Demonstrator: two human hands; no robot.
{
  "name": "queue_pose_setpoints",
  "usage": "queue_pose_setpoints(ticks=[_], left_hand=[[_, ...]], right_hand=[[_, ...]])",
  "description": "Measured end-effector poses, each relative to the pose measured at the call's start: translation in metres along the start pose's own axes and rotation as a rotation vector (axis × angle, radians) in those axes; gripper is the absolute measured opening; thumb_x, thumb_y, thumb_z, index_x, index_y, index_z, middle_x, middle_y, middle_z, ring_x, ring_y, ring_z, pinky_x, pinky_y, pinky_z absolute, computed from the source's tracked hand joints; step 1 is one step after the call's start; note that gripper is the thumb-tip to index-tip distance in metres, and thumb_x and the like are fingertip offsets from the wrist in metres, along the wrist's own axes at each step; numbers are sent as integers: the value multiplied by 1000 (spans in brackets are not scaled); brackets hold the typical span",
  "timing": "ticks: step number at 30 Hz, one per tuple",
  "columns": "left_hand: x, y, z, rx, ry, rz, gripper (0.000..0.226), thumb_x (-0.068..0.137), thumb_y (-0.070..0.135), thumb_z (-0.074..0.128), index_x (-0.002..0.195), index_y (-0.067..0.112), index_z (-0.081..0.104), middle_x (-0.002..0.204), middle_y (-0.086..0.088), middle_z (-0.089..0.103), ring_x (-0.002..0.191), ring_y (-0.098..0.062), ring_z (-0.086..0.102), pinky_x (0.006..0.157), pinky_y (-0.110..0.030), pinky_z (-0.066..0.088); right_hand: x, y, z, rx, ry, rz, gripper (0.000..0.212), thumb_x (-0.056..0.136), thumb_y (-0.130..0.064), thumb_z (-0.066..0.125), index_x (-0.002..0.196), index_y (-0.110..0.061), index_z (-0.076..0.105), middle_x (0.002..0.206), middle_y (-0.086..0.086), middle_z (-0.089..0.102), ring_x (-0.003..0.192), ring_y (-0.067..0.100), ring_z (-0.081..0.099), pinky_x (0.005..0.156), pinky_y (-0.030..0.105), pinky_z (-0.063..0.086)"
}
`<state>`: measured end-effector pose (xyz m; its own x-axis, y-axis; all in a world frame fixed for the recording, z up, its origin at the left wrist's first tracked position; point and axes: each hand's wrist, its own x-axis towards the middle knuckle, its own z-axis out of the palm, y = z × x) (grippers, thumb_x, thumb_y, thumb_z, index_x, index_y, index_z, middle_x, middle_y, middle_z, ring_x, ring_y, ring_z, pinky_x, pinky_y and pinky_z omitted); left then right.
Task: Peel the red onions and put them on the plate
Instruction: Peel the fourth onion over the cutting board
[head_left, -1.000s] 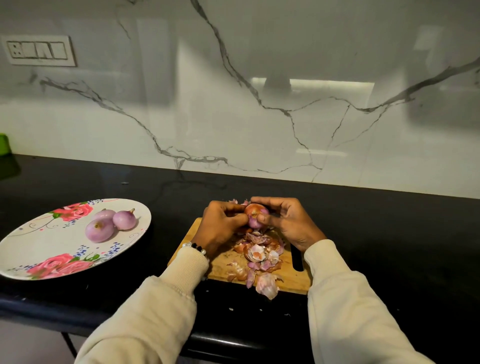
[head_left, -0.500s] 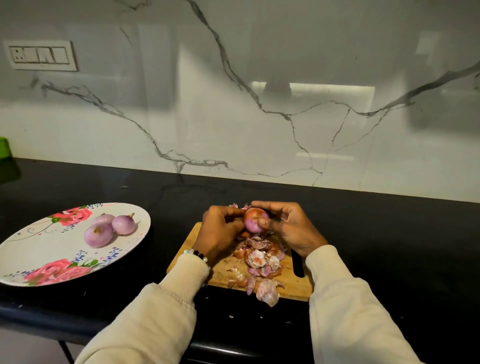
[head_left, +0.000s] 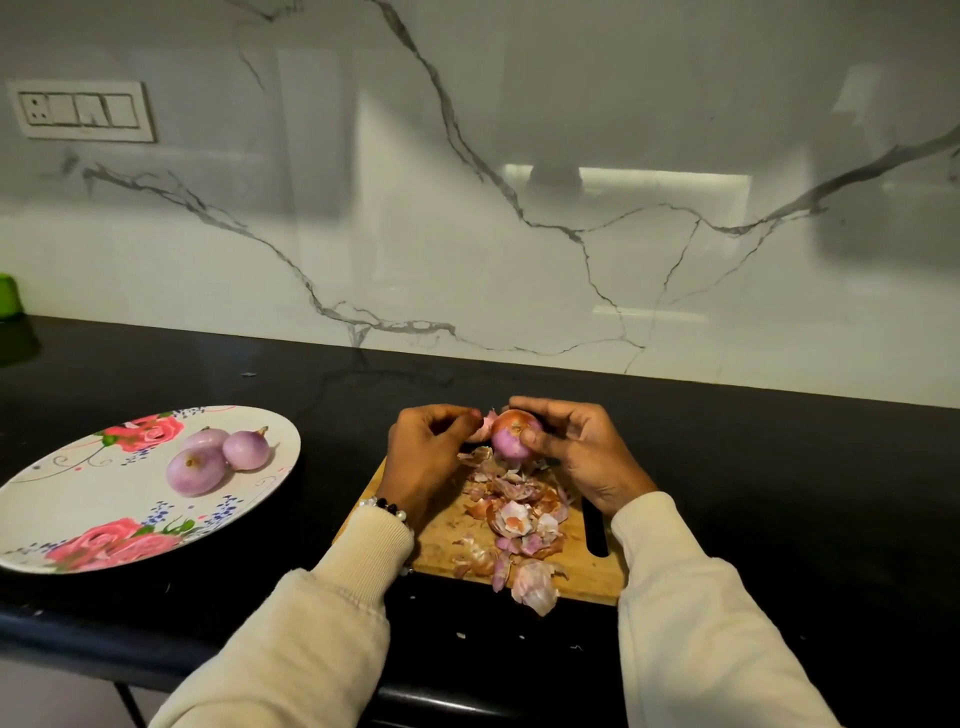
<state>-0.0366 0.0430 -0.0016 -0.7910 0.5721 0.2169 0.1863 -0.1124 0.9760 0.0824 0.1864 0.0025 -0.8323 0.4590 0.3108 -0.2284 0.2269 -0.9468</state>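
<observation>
Head view: over a rectangular wooden chopping board (head_left: 582, 566) near the front edge of a glossy black stone counter (head_left: 779, 493), a person in cream knit sleeves works on a small round red onion (head_left: 511, 439), held in the air above the board's far edge. The right hand (head_left: 576, 452) curls round the bulb, thumb pressed across its purple front; the left hand (head_left: 428, 452) has its fingers bent inward and pinches a pale pink flap of skin (head_left: 485, 428) still joined to the bulb's left side. A patch of brown outer skin remains on top, so peeling looks unfinished. Three peeled purple onions (head_left: 213, 457) sit close together toward the far edge of a round white plate with pink roses (head_left: 62, 519), well apart at the counter's left. The risks seem modest. The thin flap could tear short under a sharp pull, leaving the brown patch behind. The slick peeled surface could slip from the thumb and send the bulb rolling off the board. A heap of papery pink and brown onion skins (head_left: 519, 525) already overhangs the board's front edge, and more falling scraps could push it onto the counter or floor.
</observation>
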Motion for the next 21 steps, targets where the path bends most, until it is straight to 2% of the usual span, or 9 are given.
queue_pose_setpoints(ticks=[5, 9, 12, 13, 15, 17, 19, 21], left_hand=[[-5, 4, 4, -75, -141, -54, 16, 87, 8, 67, 102, 8, 73, 94, -8, 75, 87, -22, 73, 81, -39, 59], [-9, 10, 4, -196, -131, -95, 15, 86, -5, 65, 94, 5, 73, 86, -13, 75, 74, -22, 72, 66, -31, 60], [-8, 8, 4, -135, -88, -58, 15, 86, -2, 67, 89, 9, 75, 85, -10, 75, 76, -25, 71, 69, -36, 61], [-7, 6, 4, -82, -59, -17, 14, 86, 1, 68, 90, 12, 76, 87, -6, 75, 80, -24, 72, 72, -35, 61], [-6, 3, 3, 51, -3, 115, 13, 87, 8, 70, 94, 16, 76, 89, 3, 75, 85, -11, 71, 77, -27, 58], [-7, 2, 2, 225, 13, 324, 14, 87, 14, 71, 99, 18, 76, 91, 9, 74, 85, -1, 69, 78, -18, 55], [-5, -2, 1, 411, 6, 540, 16, 86, 17, 72, 101, 19, 77, 91, 8, 73, 84, -1, 67, 78, -18, 53], [-2, -5, -1, 541, -21, 666, 17, 87, 20, 70, 102, 17, 77, 91, 3, 72, 82, -5, 66, 76, -24, 54]], right_hand=[[0, -1, 0, 17, -15, -1, 38, 87, 7, 65, 117, -16, 69, 120, 6, 71, 117, 20, 64, 100, 37, 53], [0, -1, 1, 41, -11, -13, 37, 87, 7, 65, 117, -14, 69, 121, 9, 70, 118, 21, 64, 100, 38, 53], [0, -1, 0, 43, -15, -4, 37, 87, 7, 65, 118, -14, 69, 122, 9, 69, 118, 22, 64, 101, 39, 52], [1, -1, 0, 36, -14, 2, 37, 88, 6, 65, 118, -14, 69, 122, 9, 70, 118, 21, 64, 101, 39, 53], [1, -1, 0, 28, -18, 11, 37, 88, 5, 65, 120, -13, 68, 122, 9, 70, 118, 21, 64, 100, 38, 53], [0, -1, 0, 16, -29, 16, 38, 87, 5, 66, 122, -9, 67, 122, 8, 70, 117, 20, 65, 100, 36, 53], [-1, -2, -1, -13, -43, 15, 39, 87, 5, 66, 125, -6, 65, 121, 7, 70, 115, 17, 65, 99, 32, 53], [-2, -2, -1, -42, -54, 14, 40, 87, 6, 66, 125, -5, 65, 120, 5, 70, 115, 16, 65, 98, 29, 53]])
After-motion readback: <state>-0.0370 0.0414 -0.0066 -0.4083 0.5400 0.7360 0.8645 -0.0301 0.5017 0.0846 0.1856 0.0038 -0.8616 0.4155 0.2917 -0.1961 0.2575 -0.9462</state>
